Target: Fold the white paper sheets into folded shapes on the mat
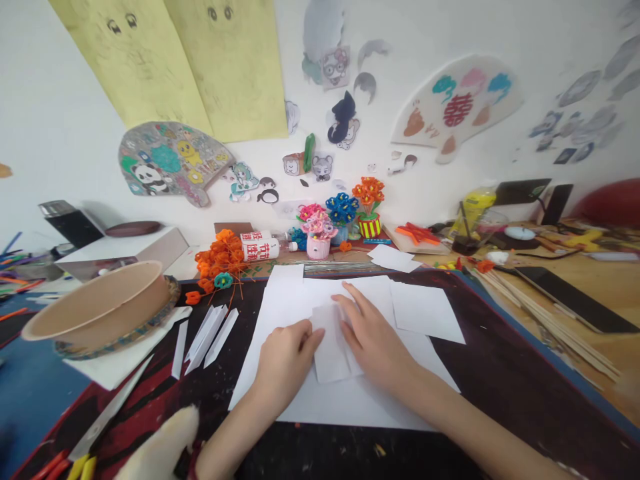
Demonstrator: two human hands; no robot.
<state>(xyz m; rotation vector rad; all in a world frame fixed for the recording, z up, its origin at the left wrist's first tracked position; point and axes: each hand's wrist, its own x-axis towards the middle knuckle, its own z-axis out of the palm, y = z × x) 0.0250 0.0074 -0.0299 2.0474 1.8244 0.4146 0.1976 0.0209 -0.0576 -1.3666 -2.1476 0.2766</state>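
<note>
In the middle of the head view lies a small piece of white paper (330,350) with a lengthwise crease. My left hand (285,357) is curled, its thumb and forefinger pinching the left edge of that piece. On its right side my right hand (373,340) rests with fingers spread and pressed down lightly. Beneath both hands are larger white sheets (360,408). A loose white square (430,312) lies just right of my right hand. Narrow folded paper strips (206,337) sit together left of the sheets.
Scissors (107,419) and a beige bowl (100,303) stand at the left. Orange pipe-cleaner flowers (220,257), bottles (261,249) and small flower pots (319,247) line the wall. At the right are wooden sticks (550,323) and a black phone-like slab (575,299).
</note>
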